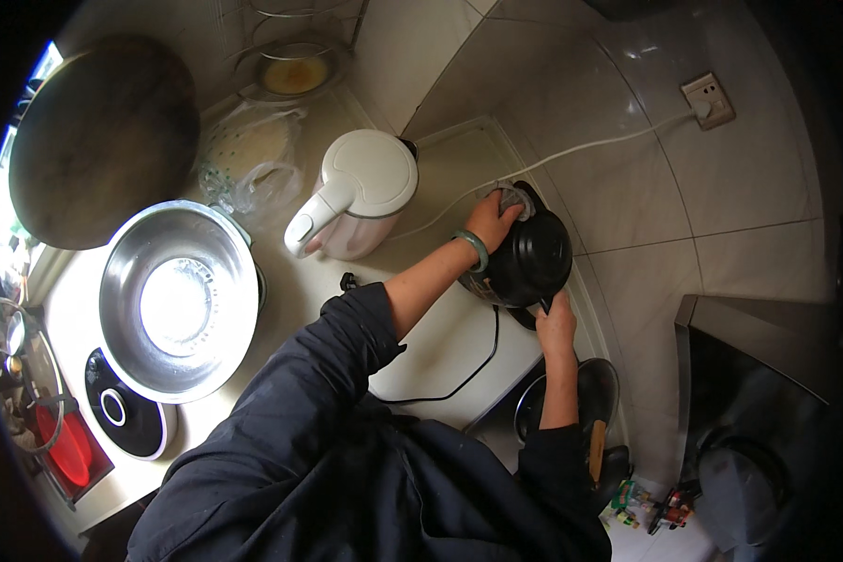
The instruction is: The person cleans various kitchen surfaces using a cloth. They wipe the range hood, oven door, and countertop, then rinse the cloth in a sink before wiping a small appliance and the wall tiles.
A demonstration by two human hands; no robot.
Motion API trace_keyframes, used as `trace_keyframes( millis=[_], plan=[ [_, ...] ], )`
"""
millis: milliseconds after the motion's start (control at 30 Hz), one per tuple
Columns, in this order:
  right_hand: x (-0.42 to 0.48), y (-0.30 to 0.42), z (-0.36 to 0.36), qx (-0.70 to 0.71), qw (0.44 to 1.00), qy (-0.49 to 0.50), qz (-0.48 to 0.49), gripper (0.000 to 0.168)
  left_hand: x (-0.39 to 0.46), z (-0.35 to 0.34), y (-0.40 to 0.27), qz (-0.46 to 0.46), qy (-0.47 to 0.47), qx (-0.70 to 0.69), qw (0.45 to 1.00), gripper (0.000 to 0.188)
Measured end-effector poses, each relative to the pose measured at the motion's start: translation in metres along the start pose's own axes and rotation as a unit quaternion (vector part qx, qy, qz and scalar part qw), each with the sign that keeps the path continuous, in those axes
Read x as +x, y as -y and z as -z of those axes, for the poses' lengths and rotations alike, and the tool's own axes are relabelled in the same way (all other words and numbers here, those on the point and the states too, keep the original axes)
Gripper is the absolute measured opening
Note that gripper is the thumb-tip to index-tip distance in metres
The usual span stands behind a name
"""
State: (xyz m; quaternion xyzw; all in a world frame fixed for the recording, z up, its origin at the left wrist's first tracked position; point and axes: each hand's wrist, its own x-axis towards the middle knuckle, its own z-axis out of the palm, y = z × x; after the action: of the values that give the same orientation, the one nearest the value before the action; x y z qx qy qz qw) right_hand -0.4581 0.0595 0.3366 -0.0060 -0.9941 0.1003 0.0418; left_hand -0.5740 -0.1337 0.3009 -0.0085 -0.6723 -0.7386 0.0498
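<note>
A glossy black pot [534, 253] with a rounded, ringed surface is tilted over the counter near the tiled wall. My left hand [493, 221], with a green bangle at the wrist, presses a crumpled greyish cloth [518, 200] against its far side. On the near side my right hand [557, 327] grips a handle of the pot; the palm side of that hand is hidden. A black power cord [495, 344] runs over the counter below the pot. Left of my left hand stands a white electric kettle [370, 175], its handle pointing towards me.
A steel basin [130, 281] overlaps a black-and-white appliance [123, 407] on the left. Behind are a plastic bag [253, 154] and a large round board [105, 140]. A white cord [590, 145] runs to the wall socket [707, 102]. A pan [599, 386] lies beside my right forearm.
</note>
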Motion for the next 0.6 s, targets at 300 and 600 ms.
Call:
trace_keyframes(
  millis=[300,600],
  plan=[
    [0.001,-0.003,-0.001,-0.017,0.999,-0.010,0.027,0.038,-0.051,0.017,0.006,-0.048,0.003,0.106,0.993,0.021],
    [0.008,0.004,0.029,0.246,0.958,0.134,-0.055,0.064,-0.067,0.020,-0.032,-0.088,0.000,0.116,0.989,0.022]
  ],
)
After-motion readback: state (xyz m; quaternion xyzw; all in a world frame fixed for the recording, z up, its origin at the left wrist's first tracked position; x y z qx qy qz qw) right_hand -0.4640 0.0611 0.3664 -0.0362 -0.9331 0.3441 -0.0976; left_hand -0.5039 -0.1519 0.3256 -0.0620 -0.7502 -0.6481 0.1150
